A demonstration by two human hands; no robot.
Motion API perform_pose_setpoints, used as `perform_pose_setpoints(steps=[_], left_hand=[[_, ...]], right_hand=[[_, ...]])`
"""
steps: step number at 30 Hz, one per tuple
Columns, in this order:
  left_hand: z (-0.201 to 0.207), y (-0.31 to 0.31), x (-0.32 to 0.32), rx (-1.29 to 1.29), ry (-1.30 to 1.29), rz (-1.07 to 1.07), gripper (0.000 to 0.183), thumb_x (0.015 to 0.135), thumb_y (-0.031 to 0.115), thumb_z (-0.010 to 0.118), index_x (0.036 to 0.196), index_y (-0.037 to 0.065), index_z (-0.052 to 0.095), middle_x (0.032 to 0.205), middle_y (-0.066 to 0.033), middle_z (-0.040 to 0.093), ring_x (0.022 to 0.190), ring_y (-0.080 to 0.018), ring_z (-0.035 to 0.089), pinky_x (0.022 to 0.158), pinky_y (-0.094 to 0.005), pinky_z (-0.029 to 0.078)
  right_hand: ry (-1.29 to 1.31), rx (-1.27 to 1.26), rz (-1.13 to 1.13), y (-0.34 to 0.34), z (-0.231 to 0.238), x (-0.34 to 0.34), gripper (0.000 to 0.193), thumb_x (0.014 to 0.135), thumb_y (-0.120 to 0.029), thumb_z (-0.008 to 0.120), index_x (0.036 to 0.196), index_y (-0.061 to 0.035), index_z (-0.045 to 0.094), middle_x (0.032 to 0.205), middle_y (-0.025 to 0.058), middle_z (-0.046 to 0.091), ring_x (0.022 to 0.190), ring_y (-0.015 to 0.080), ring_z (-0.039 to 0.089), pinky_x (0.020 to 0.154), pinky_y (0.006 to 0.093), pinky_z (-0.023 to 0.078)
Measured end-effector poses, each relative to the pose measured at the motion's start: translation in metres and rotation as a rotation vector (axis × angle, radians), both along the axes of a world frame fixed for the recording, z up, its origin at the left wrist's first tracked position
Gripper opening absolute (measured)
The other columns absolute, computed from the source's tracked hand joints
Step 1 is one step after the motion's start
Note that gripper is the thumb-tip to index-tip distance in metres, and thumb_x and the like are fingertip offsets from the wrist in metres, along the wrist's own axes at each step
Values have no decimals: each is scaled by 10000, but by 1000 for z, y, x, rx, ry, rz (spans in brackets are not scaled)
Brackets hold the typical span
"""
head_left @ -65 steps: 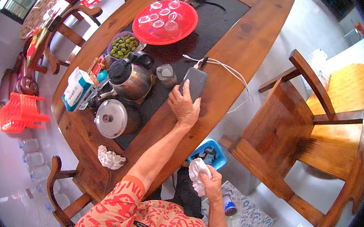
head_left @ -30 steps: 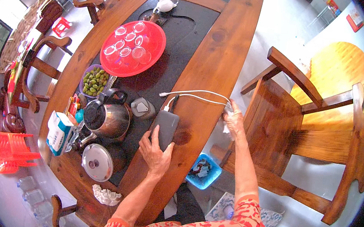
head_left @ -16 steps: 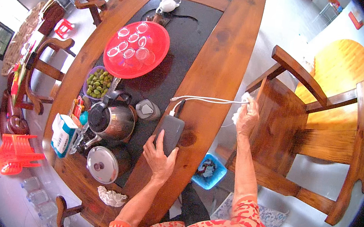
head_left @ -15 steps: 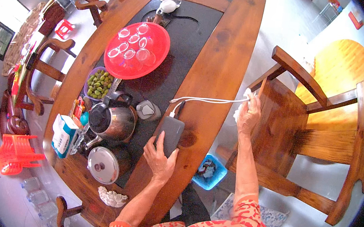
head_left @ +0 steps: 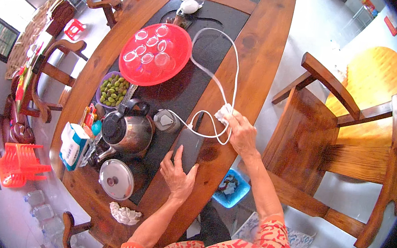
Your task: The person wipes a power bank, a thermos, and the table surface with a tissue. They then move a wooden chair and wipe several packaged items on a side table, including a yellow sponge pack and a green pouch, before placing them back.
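My left hand grips the near end of a dark grey power bank on the wooden table, thumb on one side and fingers on the other. A white cable is plugged into its far end. Over the table's right part, my right hand is closed around a crumpled white tissue, with the cable running through it. The cable makes a wide loop over the black inlay and a smaller loop above the power bank. What the fingertips press inside the tissue is hidden.
Left of the power bank stand a steel kettle, a lidded pot, a small grey-white container and a bowl of green fruit. Farther off, a red tray carries several glasses. A wooden chair and blue bin are at right.
My right hand has moved left, from beyond the table edge to above the table, with the tissue. The cable, stretched nearly straight before, now hangs in loops. My left hand stays on the power bank.
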State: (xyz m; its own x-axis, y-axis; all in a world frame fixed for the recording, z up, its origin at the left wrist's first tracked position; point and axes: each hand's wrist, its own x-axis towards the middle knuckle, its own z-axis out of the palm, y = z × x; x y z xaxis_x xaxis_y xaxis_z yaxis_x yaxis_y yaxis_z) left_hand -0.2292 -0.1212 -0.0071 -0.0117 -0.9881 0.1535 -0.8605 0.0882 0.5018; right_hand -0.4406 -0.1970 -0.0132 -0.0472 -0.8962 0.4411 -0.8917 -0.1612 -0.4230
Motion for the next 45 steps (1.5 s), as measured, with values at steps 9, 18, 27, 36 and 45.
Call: perform_pose_setpoints(steps=[9,18,27,36,45], left_hand=[[-3,-1,5,4,63,20,741,625,206,806,1286,157,475,1201,-147,442,1118,-347,415,915,-475,356],[2,-6,8,10,-2,52,725,640,210,793,1288,156,473,1205,-156,447,1125,-346,415,943,-465,346],[15,23,21,-78,-46,-58,755,648,262,795,1302,107,452,1278,-164,395,1189,-360,364,992,-485,289],[36,117,74,-88,-6,-434,388,643,135,757,1010,157,636,1127,-38,552,1095,-271,492,928,-417,333],[33,188,208,-37,-200,-89,505,658,150,767,1121,94,573,1233,-141,488,1162,-322,442,979,-440,302]], right_hand=[[-75,54,236,63,-7,8,349,790,-86,621,1135,-140,617,1091,101,615,821,257,647,669,346,550],[-140,213,69,87,6,23,741,705,-91,697,1374,-141,384,1075,115,586,930,305,621,729,380,535],[-228,170,172,135,-2,44,421,673,-37,696,1077,-69,582,1013,120,598,872,334,604,735,398,512],[5,143,31,146,-12,86,461,693,-53,656,1150,-94,609,1175,110,514,953,310,507,780,388,479],[218,214,131,218,-9,171,544,711,-158,673,1212,0,532,1217,167,483,874,303,528,675,372,499]])
